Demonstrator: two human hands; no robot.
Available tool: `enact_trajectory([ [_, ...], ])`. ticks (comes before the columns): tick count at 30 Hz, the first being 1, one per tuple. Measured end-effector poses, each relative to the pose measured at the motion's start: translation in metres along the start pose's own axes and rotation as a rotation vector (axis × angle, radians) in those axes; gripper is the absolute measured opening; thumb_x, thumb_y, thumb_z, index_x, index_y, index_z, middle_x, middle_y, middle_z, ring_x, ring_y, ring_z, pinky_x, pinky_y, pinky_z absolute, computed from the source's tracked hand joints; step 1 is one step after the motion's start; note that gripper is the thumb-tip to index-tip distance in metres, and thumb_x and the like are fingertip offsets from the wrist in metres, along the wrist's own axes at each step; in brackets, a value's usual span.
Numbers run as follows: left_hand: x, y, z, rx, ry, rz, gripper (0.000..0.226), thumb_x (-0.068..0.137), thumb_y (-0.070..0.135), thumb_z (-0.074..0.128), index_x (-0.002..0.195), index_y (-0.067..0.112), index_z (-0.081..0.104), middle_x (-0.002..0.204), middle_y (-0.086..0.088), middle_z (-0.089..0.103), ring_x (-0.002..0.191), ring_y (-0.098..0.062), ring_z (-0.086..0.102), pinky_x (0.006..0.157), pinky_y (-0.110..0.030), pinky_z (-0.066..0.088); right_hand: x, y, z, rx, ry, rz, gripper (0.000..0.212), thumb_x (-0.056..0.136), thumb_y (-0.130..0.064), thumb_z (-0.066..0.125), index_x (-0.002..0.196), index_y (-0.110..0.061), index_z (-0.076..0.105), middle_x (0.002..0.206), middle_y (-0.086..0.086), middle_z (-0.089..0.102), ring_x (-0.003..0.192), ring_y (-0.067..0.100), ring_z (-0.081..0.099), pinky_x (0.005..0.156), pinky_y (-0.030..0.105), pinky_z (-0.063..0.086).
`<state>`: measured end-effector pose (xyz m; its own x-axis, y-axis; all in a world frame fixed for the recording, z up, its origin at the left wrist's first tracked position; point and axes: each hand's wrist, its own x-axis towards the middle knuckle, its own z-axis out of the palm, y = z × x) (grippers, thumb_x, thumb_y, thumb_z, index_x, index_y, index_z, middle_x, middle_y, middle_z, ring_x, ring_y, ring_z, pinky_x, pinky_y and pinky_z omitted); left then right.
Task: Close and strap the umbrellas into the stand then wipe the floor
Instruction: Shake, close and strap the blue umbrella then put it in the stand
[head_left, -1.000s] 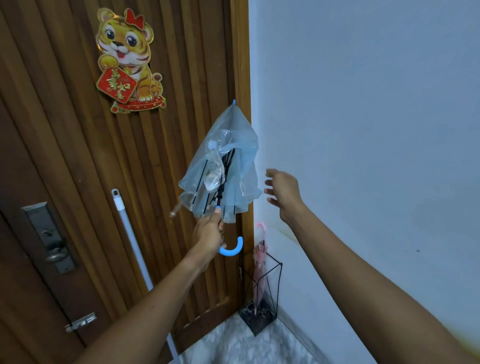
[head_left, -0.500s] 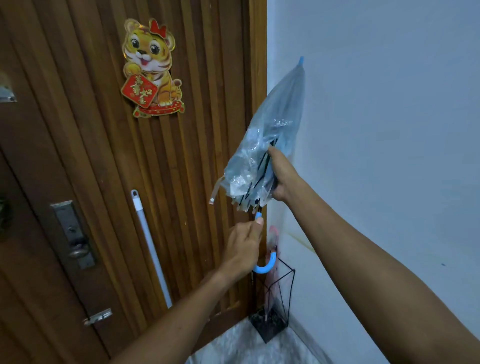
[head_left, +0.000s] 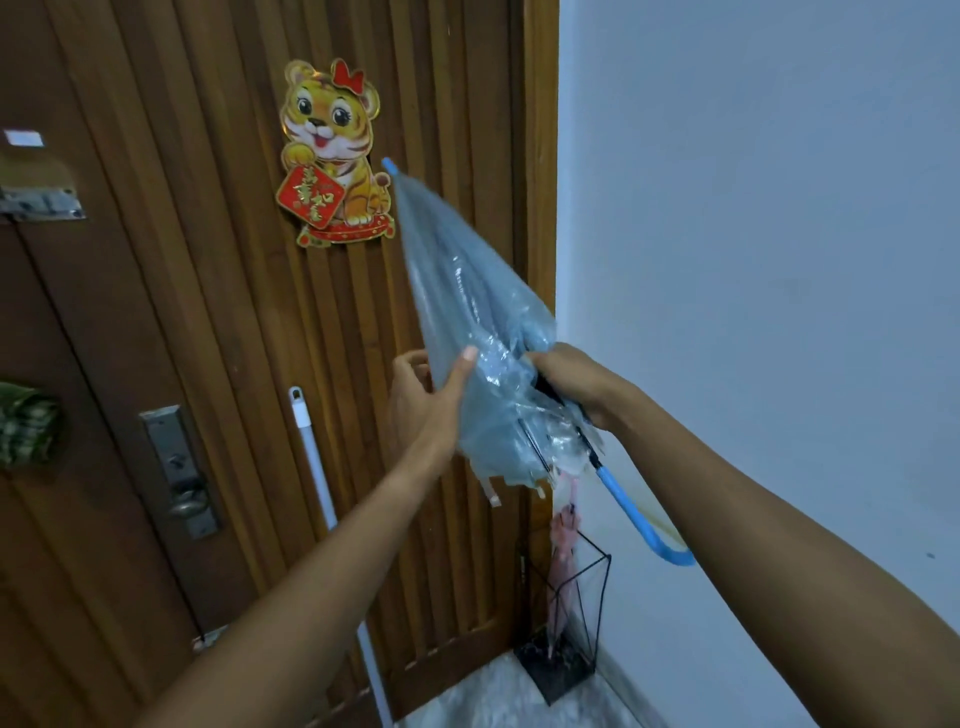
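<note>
The clear umbrella (head_left: 467, 312) is up in the air in front of the wooden door (head_left: 182, 312). It is folded, w/ its plastic loose and crumpled, and tilted: the blue tip points up-left, just beside the tiger sticker (head_left: 332, 150), and the blue hooked handle (head_left: 628, 514) hangs down-right against the white wall (head_left: 753, 260). Both hands are on its lower half. The left hand (head_left: 421, 400) takes the plastic from the door side, thumb laid flat on the near face and the other fingers curled behind, so the canopy sits btwn thumb and fingers. The right hand (head_left: 569, 382) is on the wall side, fingers wrapped round the bunched plastic and the dark shaft, back of the hand up; its fingertips are hidden in the folds. Rib ends and a pale strap (head_left: 491, 493) dangle below the hands. Down on the floor (head_left: 483, 696), in the corner where the door frame meets the wall, stands the black wire stand (head_left: 558, 670) w/ a pink umbrella (head_left: 563, 545) upright in it. A white pole (head_left: 311, 457) leans on the door, left of the arms and near the metal lock plate (head_left: 179, 467).
</note>
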<state>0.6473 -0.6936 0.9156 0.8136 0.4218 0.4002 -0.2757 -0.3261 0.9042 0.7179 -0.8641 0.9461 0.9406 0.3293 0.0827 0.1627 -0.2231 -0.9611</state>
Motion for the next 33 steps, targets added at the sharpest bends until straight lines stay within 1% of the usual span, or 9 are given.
enact_trajectory([
  [3, 0.018, 0.016, 0.009, -0.389, -0.162, -0.363, 0.090, 0.064, 0.067, 0.079, 0.130, 0.014, 0.048, 0.115, -0.003, 0.069, 0.096, -0.018, 0.072, 0.084, -0.042, 0.060, -0.005, 0.000, 0.017, -0.069, -0.152, -0.039, 0.014, 0.090, -0.012, 0.059, 0.098, -0.009, 0.070, 0.090, 0.012, 0.075, 0.081, 0.027, 0.073, 0.079, 0.038, 0.059],
  [6, 0.016, 0.017, 0.012, -0.539, -0.102, -0.417, 0.025, 0.084, 0.020, 0.076, 0.100, 0.008, 0.061, 0.080, -0.004, 0.075, 0.066, -0.014, 0.073, 0.065, -0.032, 0.061, -0.009, 0.001, 0.023, -0.064, -0.265, -0.026, 0.022, 0.092, -0.029, 0.057, 0.100, -0.013, 0.069, 0.093, 0.009, 0.075, 0.084, 0.025, 0.070, 0.084, 0.042, 0.054],
  [9, 0.012, 0.009, 0.006, -0.583, -0.053, -0.477, 0.016, 0.086, 0.003, 0.069, 0.099, 0.008, 0.060, 0.069, -0.004, 0.074, 0.059, -0.017, 0.072, 0.061, -0.035, 0.061, -0.010, -0.005, 0.019, -0.120, -0.249, -0.033, 0.052, 0.085, -0.056, 0.054, 0.122, -0.021, 0.065, 0.123, 0.005, 0.067, 0.111, 0.025, 0.062, 0.094, 0.043, 0.047],
  [15, 0.007, -0.001, 0.022, -0.605, 0.131, -0.367, 0.053, 0.074, 0.001, 0.075, 0.119, 0.011, 0.049, 0.096, -0.016, 0.073, 0.066, -0.022, 0.076, 0.053, -0.038, 0.059, -0.001, -0.009, 0.037, -0.754, -0.319, -0.030, 0.145, 0.052, -0.059, 0.091, 0.157, -0.040, -0.007, 0.155, 0.002, 0.039, 0.134, 0.026, 0.049, 0.110, 0.044, 0.045],
  [18, 0.005, 0.009, 0.023, -0.638, 0.105, -0.347, 0.050, 0.076, 0.001, 0.079, 0.113, 0.010, 0.047, 0.091, -0.011, 0.071, 0.059, -0.013, 0.074, 0.048, -0.029, 0.056, -0.002, -0.004, 0.041, -0.729, -0.263, -0.009, 0.135, 0.063, -0.024, 0.090, 0.156, -0.037, -0.009, 0.139, 0.005, 0.053, 0.116, 0.027, 0.060, 0.098, 0.041, 0.053],
  [25, 0.002, -0.005, -0.008, 0.009, -0.199, -0.234, 0.047, 0.082, 0.060, 0.060, 0.108, 0.023, 0.068, 0.088, 0.012, 0.071, 0.086, -0.013, 0.067, 0.070, -0.031, 0.052, 0.003, -0.020, 0.006, -0.730, -0.243, 0.056, 0.053, 0.067, 0.000, 0.066, 0.117, -0.015, 0.062, 0.106, 0.011, 0.071, 0.093, 0.029, 0.071, 0.074, 0.038, 0.062],
  [28, -0.017, -0.028, -0.020, 0.623, 0.169, 0.257, 0.066, 0.068, 0.072, 0.057, 0.107, 0.020, 0.051, 0.105, 0.004, 0.049, 0.106, -0.023, 0.052, 0.088, -0.042, 0.043, 0.008, -0.030, -0.005, -0.923, -0.260, 0.119, 0.047, 0.061, -0.002, 0.064, 0.107, -0.008, 0.069, 0.102, 0.015, 0.074, 0.090, 0.034, 0.073, 0.069, 0.042, 0.062],
  [30, -0.025, -0.040, -0.021, 0.822, 0.051, 0.636, 0.086, 0.060, 0.070, 0.065, 0.125, 0.017, 0.045, 0.126, -0.005, 0.043, 0.125, -0.026, 0.042, 0.103, -0.047, 0.036, 0.009, -0.038, -0.002, -1.027, -0.330, 0.179, 0.046, 0.061, -0.001, 0.065, 0.107, -0.005, 0.070, 0.098, 0.014, 0.074, 0.083, 0.032, 0.073, 0.065, 0.041, 0.062],
  [33, -0.020, -0.054, -0.011, 1.088, -0.233, 0.731, 0.126, 0.053, 0.072, 0.073, 0.155, 0.020, 0.019, 0.157, -0.010, 0.027, 0.148, -0.031, 0.023, 0.119, -0.053, 0.021, 0.006, -0.054, 0.012, -1.097, -0.495, 0.265, 0.045, 0.067, 0.001, 0.067, 0.112, 0.000, 0.069, 0.099, 0.016, 0.073, 0.080, 0.030, 0.071, 0.059, 0.028, 0.056],
])
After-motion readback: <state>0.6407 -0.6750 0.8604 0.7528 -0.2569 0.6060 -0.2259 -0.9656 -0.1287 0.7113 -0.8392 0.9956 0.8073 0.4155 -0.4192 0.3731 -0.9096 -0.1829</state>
